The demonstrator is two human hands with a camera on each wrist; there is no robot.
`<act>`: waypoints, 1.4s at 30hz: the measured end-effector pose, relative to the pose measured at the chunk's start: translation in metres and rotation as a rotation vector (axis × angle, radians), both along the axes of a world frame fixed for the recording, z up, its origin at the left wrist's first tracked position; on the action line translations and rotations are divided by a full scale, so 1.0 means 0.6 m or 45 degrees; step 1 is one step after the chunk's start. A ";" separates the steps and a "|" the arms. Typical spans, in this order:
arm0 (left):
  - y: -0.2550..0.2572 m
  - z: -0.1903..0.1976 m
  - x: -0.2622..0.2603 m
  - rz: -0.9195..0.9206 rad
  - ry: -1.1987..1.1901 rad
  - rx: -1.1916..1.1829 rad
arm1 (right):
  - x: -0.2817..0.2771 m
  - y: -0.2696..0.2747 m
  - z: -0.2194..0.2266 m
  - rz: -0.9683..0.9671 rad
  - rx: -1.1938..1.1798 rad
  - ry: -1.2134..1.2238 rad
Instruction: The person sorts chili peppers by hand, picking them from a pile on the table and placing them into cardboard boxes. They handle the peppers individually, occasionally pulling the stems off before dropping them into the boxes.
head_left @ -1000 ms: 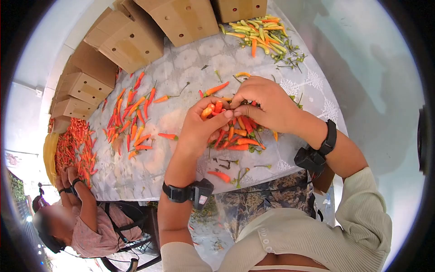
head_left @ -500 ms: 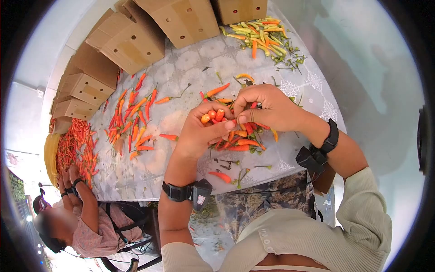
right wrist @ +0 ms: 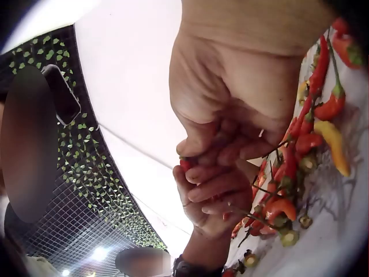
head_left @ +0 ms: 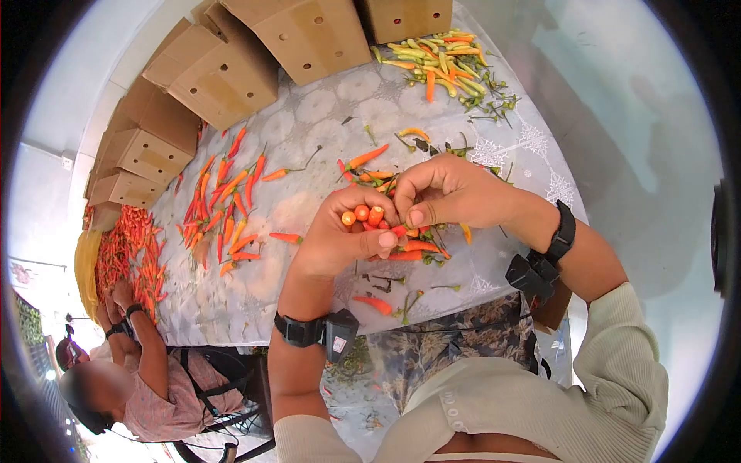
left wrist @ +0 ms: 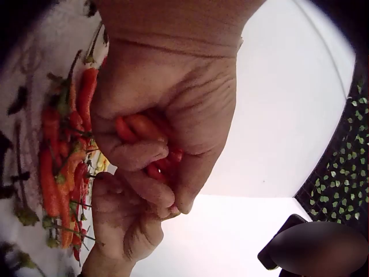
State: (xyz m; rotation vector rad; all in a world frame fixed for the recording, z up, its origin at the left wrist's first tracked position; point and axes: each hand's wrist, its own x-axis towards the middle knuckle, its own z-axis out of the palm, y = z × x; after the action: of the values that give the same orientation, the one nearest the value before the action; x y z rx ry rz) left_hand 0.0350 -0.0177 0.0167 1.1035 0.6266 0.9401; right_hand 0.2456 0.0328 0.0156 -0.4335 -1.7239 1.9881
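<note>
My left hand [head_left: 332, 231] curls round several red and orange chili peppers [head_left: 362, 213], their stemless ends showing above the fingers. At its thumb tip sticks out one more red chili pepper [right wrist: 185, 164] with a green top. My right hand [head_left: 463, 193] meets the left there, thumb and forefinger pinching at that green stem end. Right below both hands lies a loose pile of red and orange chili peppers [head_left: 417, 247], many still with stems. Curled fingers partly cover the held peppers in the left wrist view [left wrist: 141, 127].
Yellow-green chili peppers [head_left: 448, 65] lie at the far right. More red ones [head_left: 224, 201] spread left of my hands. Cardboard boxes [head_left: 309, 38] line the back edge. Loose stems [head_left: 413, 305] lie near the front edge. Another person [head_left: 177, 386] sits at the left beside a red heap.
Both hands have come slightly lower and nearer to me. The right fingers have shifted to the end of a red pepper at the left thumb; the left hand keeps its bunch.
</note>
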 end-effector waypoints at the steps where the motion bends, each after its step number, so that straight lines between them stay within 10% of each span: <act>1: -0.001 0.001 0.001 0.002 -0.015 0.018 | 0.000 0.001 -0.001 0.006 -0.004 -0.006; 5: 0.000 0.003 -0.001 0.080 0.029 -0.066 | -0.006 -0.014 0.011 -0.207 0.195 -0.090; 8: 0.011 0.000 -0.004 0.136 0.033 -0.148 | -0.014 -0.018 0.000 -0.626 0.935 -0.077; 25: 0.001 0.006 0.037 0.619 0.189 -0.100 | -0.018 -0.021 0.014 -1.120 1.639 -0.164; 42: -0.007 0.003 0.000 0.047 0.054 0.040 | -0.002 -0.010 0.000 0.001 0.122 0.016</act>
State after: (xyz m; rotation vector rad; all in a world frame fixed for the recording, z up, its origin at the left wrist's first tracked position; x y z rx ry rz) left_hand 0.0351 -0.0216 0.0183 1.1460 0.6707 0.9628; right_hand 0.2441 0.0267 0.0159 -0.3866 -1.8028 1.8960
